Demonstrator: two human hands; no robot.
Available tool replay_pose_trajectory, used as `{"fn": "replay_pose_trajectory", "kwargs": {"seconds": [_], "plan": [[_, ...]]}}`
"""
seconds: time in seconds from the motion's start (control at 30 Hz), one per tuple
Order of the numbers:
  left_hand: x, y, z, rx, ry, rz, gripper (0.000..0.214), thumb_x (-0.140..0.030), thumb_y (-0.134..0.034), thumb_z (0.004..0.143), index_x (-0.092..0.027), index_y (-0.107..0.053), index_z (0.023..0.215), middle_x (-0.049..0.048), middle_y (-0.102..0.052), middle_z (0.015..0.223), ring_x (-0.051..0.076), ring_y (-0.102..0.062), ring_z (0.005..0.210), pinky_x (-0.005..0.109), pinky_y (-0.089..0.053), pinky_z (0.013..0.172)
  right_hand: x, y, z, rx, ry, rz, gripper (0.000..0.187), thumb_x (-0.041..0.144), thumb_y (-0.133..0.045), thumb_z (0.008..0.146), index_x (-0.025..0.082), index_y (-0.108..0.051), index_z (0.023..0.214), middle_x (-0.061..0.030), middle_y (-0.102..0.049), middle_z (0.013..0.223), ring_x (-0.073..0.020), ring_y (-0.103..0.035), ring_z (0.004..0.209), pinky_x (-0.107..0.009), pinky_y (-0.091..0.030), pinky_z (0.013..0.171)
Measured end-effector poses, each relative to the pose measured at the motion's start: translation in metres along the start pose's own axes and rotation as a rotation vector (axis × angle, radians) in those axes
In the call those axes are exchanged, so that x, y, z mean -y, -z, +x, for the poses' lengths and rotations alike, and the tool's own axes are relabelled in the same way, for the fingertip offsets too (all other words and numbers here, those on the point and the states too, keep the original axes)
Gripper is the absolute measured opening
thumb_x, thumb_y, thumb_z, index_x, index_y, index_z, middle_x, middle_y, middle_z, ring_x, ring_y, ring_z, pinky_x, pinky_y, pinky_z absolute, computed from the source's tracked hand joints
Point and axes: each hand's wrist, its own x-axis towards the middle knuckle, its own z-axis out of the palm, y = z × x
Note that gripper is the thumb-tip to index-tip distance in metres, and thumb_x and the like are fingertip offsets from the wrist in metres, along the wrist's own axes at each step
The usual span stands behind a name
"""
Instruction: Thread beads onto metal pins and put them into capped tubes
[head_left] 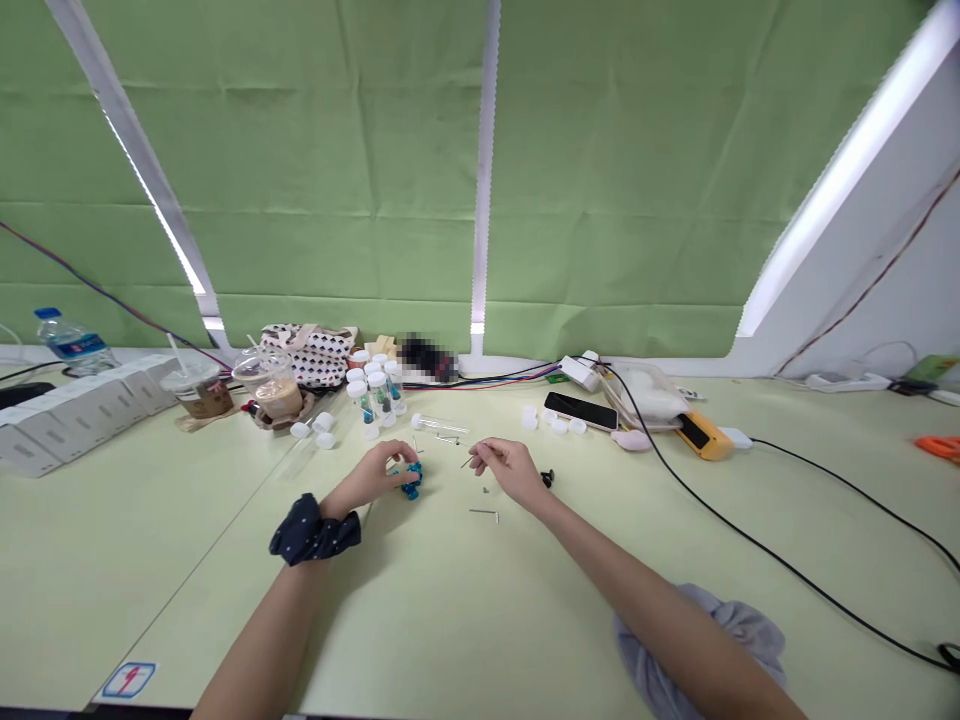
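Observation:
My left hand (380, 474) bends its fingers around a small shiny blue part (411, 480) on the table, thumb and fingertips touching it. Whether it is one piece or several pressed together, I cannot tell. To its right, my right hand (508, 467) pinches a thin metal rod (466, 462) between thumb and fingers, its tip pointing toward the left hand. Nearer to me lies a thin L-shaped hex key (484, 513), with a tiny metal piece (485, 490) above it. Some small metal pieces (448, 439) lie beyond the hands. A small black part (548, 479) sits beside my right wrist.
Behind the hands stand several white-capped clear tubes (379, 390); another tube (439, 424) lies flat. At the left are drink cups (276, 392) and white boxes (82, 410). A phone (581, 410), a yellow device (703, 434) and a black cable (697, 495) occupy the right.

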Motion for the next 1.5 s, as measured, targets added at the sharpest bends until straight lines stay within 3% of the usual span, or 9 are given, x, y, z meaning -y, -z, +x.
{"fn": "replay_pose_trajectory", "kwargs": {"seconds": [0.1, 0.23, 0.37, 0.5, 0.67, 0.83, 1.3, 1.5], "plan": [[0.022, 0.011, -0.003, 0.115, 0.066, 0.052, 0.031, -0.041, -0.067, 0.065, -0.021, -0.065, 0.088, 0.0044, -0.064, 0.091, 0.022, -0.056, 0.086, 0.031, -0.042, 0.077, -0.004, 0.003, 0.003, -0.004, -0.039, 0.057, 0.038, 0.047, -0.044, 0.084, 0.014, -0.063, 0.083, -0.0060, -0.065, 0.071, -0.0140, -0.062, 0.060, -0.027, -0.049, 0.063], [0.031, 0.007, -0.003, 0.138, 0.055, 0.100, 0.027, -0.041, -0.065, 0.066, -0.021, -0.067, 0.084, 0.0051, -0.065, 0.090, 0.023, -0.057, 0.086, 0.033, -0.042, 0.078, -0.004, 0.004, 0.004, -0.003, -0.059, 0.096, 0.040, 0.049, -0.044, 0.083, 0.013, -0.063, 0.082, -0.0066, -0.065, 0.071, -0.0141, -0.062, 0.060, -0.027, -0.049, 0.063], [0.019, 0.005, -0.001, 0.046, 0.042, 0.062, 0.024, -0.041, -0.063, 0.069, -0.022, -0.064, 0.083, 0.0053, -0.065, 0.095, 0.024, -0.055, 0.095, 0.036, -0.038, 0.087, -0.004, 0.004, 0.004, -0.001, -0.071, 0.142, 0.041, 0.050, -0.044, 0.083, 0.013, -0.062, 0.082, -0.0066, -0.065, 0.070, -0.0139, -0.061, 0.059, -0.028, -0.049, 0.063], [-0.002, -0.003, 0.001, -0.028, 0.004, -0.258, 0.020, -0.038, -0.057, 0.077, -0.019, -0.055, 0.085, 0.0071, -0.064, 0.104, 0.020, -0.057, 0.095, 0.034, -0.042, 0.083, 0.000, 0.002, 0.005, 0.003, -0.057, 0.215, 0.041, 0.051, -0.045, 0.083, 0.013, -0.062, 0.081, -0.0062, -0.064, 0.070, -0.0132, -0.059, 0.058, -0.029, -0.048, 0.062], [-0.022, -0.036, 0.006, 0.104, 0.054, -0.564, 0.025, -0.037, -0.059, 0.076, -0.016, -0.052, 0.090, 0.0052, -0.065, 0.077, 0.016, -0.061, 0.068, 0.026, -0.045, 0.060, 0.008, 0.000, 0.003, 0.012, 0.004, 0.263, 0.039, 0.050, -0.045, 0.083, 0.015, -0.061, 0.081, -0.0050, -0.064, 0.069, -0.0130, -0.058, 0.058, -0.029, -0.048, 0.062], [-0.032, -0.055, 0.006, 0.190, 0.067, -0.653, 0.024, -0.033, -0.062, 0.075, -0.013, -0.057, 0.089, 0.0043, -0.065, 0.067, 0.014, -0.060, 0.062, 0.027, -0.045, 0.064, 0.010, -0.002, 0.000, 0.062, 0.024, 0.274, 0.037, 0.048, -0.045, 0.084, 0.015, -0.060, 0.080, -0.0049, -0.063, 0.069, -0.0137, -0.059, 0.061, -0.030, -0.048, 0.064], [-0.033, -0.058, 0.005, 0.148, 0.065, -0.708, 0.023, -0.031, -0.063, 0.074, -0.013, -0.058, 0.087, 0.0047, -0.065, 0.068, 0.015, -0.061, 0.063, 0.029, -0.046, 0.066, 0.007, 0.000, 0.002, 0.071, -0.019, 0.207, 0.043, 0.054, -0.041, 0.083, 0.015, -0.058, 0.079, -0.0047, -0.063, 0.067, -0.0140, -0.059, 0.061, -0.029, -0.049, 0.065], [-0.029, -0.063, 0.005, 0.152, 0.068, -0.721, 0.021, -0.028, -0.064, 0.073, -0.013, -0.058, 0.086, 0.0042, -0.065, 0.068, 0.015, -0.061, 0.065, 0.028, -0.046, 0.066, 0.012, 0.000, 0.000, 0.108, 0.009, 0.150, 0.038, 0.049, -0.041, 0.086, 0.016, -0.058, 0.078, -0.0039, -0.062, 0.067, -0.0136, -0.059, 0.062, -0.028, -0.048, 0.065]]}}
